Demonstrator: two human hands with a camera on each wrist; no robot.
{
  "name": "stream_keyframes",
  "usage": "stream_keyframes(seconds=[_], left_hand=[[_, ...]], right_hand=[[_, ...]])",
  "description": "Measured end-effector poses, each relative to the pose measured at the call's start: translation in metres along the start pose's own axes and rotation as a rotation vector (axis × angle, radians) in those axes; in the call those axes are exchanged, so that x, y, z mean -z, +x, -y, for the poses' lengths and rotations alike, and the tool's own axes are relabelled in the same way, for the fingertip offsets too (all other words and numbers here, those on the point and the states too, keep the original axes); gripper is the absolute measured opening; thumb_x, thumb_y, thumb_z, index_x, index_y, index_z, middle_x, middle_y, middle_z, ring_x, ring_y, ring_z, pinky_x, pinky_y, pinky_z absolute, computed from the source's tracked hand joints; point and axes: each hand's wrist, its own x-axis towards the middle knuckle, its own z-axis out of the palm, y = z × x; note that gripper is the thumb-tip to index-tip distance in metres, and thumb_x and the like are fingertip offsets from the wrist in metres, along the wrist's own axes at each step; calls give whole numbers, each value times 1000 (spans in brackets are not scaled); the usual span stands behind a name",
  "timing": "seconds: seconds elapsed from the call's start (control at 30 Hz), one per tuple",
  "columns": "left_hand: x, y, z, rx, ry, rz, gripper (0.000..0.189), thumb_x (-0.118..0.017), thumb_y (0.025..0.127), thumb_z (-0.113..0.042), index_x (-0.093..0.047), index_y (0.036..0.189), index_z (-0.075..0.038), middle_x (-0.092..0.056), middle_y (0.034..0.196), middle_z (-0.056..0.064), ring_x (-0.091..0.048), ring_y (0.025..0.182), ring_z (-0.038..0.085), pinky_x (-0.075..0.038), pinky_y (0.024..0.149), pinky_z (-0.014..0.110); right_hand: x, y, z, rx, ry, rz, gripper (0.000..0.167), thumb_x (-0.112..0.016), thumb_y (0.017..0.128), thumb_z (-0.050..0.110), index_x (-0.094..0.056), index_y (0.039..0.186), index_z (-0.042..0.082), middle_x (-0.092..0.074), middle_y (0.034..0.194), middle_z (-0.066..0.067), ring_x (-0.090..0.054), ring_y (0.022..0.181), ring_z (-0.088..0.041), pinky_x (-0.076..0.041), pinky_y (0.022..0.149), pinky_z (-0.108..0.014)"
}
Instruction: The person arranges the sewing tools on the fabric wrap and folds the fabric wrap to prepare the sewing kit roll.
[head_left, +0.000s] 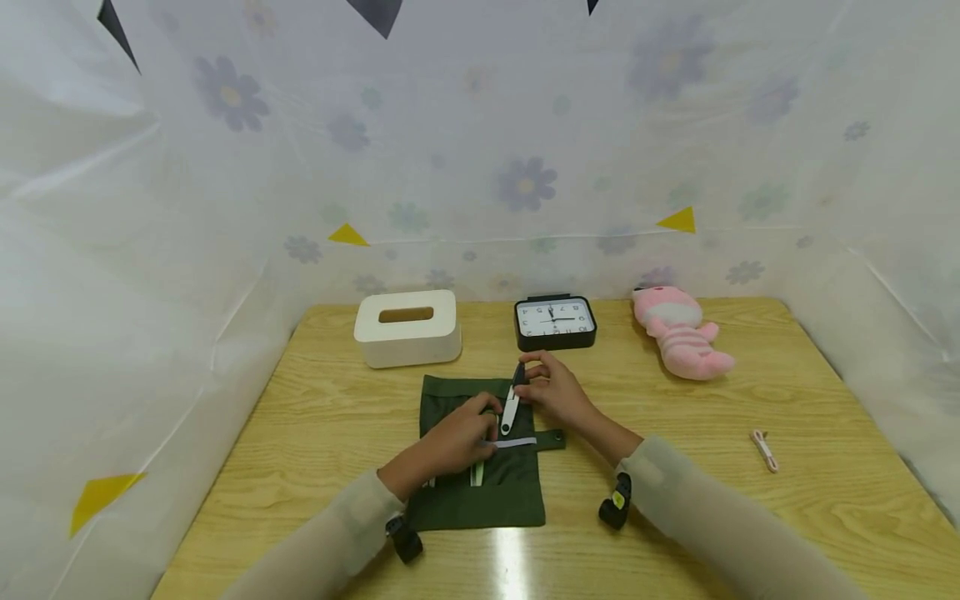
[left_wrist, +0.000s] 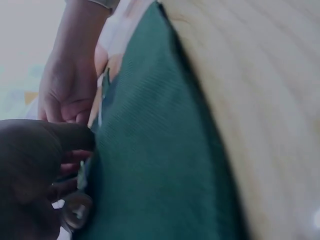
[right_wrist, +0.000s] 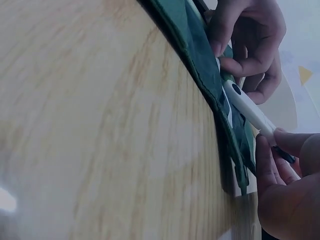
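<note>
A dark green cloth tool roll (head_left: 487, 504) lies spread on the table. Across it runs a white elastic band (head_left: 516, 442), which my left hand (head_left: 461, 433) pinches between thumb and fingers, as the right wrist view shows. My right hand (head_left: 558, 392) grips a slim white-and-black tool (head_left: 511, 410) by its black upper part. The tool's white end, marked with a round black dot, points down at the band in the right wrist view (right_wrist: 252, 110). Its exact kind cannot be told. A pale green strip (head_left: 477, 473) shows in the roll, partly hidden by my left hand.
Behind the roll stand a cream tissue box (head_left: 408, 342) and a black-framed clock (head_left: 555, 325). A pink plush toy (head_left: 678, 333) lies at the back right, with a small tied pale cord (head_left: 764, 451) nearer me. White flowered sheeting (head_left: 480, 167) surrounds the wooden table (head_left: 315, 467).
</note>
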Motion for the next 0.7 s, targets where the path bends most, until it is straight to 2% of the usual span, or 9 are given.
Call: stream_keyframes(seconds=[0.13,0.3,0.47,0.7], left_hand=[[-3,-4,3,-40,-16,-41,10,-74,97,-13,-65,91,-14,-52,135,8,-55,113,20,-51,88,33],[-6,-7,5,-52,-24,-68,6,-72,98,-12,-67,95,-12,-50,137,9,-54,116,20,-51,90,35],[-7,-7,7,-46,-16,-64,6,-71,98,-13,-66,95,-13,-49,139,8,-53,118,20,-51,93,36],[-6,-7,4,-36,38,-42,7,-73,98,-18,-68,98,-14,-49,140,8,-54,120,21,-51,93,35]], right_hand=[[-5,1,0,-3,-6,-1,55,-70,95,-4,-45,144,-6,-60,115,-24,-71,91,-23,-61,81,-36],[-9,1,-1,-10,-38,16,52,-70,95,-5,-47,142,-6,-62,111,-23,-71,87,-22,-61,79,-36],[-10,1,0,-9,-79,32,51,-70,95,-4,-48,141,-6,-64,110,-22,-71,87,-21,-61,79,-37],[-11,0,0,-21,-123,2,50,-71,95,-2,-49,140,-4,-64,110,-21,-72,86,-20,-61,77,-35]])
